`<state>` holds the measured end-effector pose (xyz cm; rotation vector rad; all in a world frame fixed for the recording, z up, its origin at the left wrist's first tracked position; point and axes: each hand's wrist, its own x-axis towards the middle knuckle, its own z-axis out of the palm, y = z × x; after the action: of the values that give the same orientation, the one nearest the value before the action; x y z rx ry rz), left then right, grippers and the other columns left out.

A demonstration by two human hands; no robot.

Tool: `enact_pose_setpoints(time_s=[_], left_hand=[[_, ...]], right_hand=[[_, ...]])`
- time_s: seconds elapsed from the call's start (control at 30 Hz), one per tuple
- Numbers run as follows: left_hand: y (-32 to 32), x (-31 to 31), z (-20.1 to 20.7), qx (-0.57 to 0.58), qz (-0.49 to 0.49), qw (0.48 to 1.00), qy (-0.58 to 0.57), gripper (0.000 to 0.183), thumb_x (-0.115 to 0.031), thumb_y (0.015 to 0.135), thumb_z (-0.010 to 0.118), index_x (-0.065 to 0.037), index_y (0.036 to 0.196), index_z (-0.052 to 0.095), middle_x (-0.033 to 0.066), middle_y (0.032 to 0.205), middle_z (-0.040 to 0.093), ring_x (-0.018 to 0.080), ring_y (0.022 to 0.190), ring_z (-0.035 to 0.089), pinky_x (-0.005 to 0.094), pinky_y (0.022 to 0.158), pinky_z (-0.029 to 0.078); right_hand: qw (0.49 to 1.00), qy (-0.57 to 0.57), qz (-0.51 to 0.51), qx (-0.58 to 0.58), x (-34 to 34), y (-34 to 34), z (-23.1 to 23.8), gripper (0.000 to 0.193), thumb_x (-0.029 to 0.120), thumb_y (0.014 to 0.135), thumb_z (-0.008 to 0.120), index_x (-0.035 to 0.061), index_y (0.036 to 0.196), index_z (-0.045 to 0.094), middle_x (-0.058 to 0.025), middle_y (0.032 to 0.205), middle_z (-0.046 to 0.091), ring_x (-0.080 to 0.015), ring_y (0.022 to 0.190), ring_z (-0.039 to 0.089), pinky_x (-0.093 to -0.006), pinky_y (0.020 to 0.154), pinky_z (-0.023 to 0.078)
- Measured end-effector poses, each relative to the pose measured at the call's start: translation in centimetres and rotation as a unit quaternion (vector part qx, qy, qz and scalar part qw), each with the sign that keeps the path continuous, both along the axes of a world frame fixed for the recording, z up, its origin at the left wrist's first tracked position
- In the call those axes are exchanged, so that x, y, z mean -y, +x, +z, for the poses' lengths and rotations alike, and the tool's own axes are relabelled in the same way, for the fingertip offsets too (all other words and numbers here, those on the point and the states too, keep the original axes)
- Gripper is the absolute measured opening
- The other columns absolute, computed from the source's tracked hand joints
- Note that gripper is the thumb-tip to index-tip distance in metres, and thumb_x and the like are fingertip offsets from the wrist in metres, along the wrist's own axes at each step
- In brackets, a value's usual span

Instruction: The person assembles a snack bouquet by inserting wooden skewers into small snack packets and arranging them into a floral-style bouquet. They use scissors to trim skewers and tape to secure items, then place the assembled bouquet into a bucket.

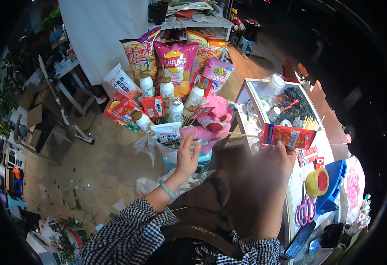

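A bouquet of snacks stands in front of me, with large chip bags (175, 62) at the back and several white bottles with gold caps (167, 90) in the middle. A pink plush toy (215, 119) sits at its right side, and a white snack packet (167, 132) at its front. My left hand (188, 157) is beside that packet and the plush, its fingers loosely bent and apart with nothing seen in them. My right hand (284, 157) grips a red snack packet (290, 136) fixed to a thin wooden stick (237, 133) that points left toward the plush.
On the right, a white table (262, 106) bears a bundle of wooden skewers (310, 123), yellow tape (317, 182), a blue tape dispenser (333, 185), purple-handled scissors (306, 211) and phones (300, 240). A chair (39, 128) stands on the left, and leaf scraps lie on the floor.
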<state>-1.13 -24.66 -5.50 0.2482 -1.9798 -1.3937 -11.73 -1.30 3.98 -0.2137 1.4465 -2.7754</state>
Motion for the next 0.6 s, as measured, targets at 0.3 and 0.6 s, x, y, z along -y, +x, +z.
enact_pose_setpoints(time_s=[0.3, 0.6], left_hand=[[2.7, 7.9, 19.0, -0.101, 0.003, 0.917, -0.386, 0.024, 0.003, 0.076, 0.064, -0.001, 0.100, 0.066, 0.0124, 0.094, 0.065, 0.0265, 0.081, 0.064, 0.0345, 0.070, 0.052], [5.3, 1.2, 6.2, 0.018, -0.117, 0.982, -0.150, 0.021, -0.006, 0.083, 0.065, 0.001, 0.103, 0.064, 0.0132, 0.098, 0.063, 0.0221, 0.081, 0.064, 0.0281, 0.066, 0.052]], right_hand=[[0.998, 0.051, 0.005, -0.043, 3.3, -4.2, 2.2, 0.020, 0.008, 0.083, 0.067, -0.0024, 0.098, 0.061, -0.0066, 0.087, 0.065, -0.0122, 0.068, 0.059, -0.0288, 0.065, 0.051], [0.986, 0.045, 0.102, -0.123, 6.1, -7.8, 4.4, 0.023, 0.008, 0.083, 0.067, -0.0054, 0.101, 0.061, -0.0108, 0.094, 0.066, -0.0158, 0.081, 0.064, -0.0308, 0.070, 0.052]])
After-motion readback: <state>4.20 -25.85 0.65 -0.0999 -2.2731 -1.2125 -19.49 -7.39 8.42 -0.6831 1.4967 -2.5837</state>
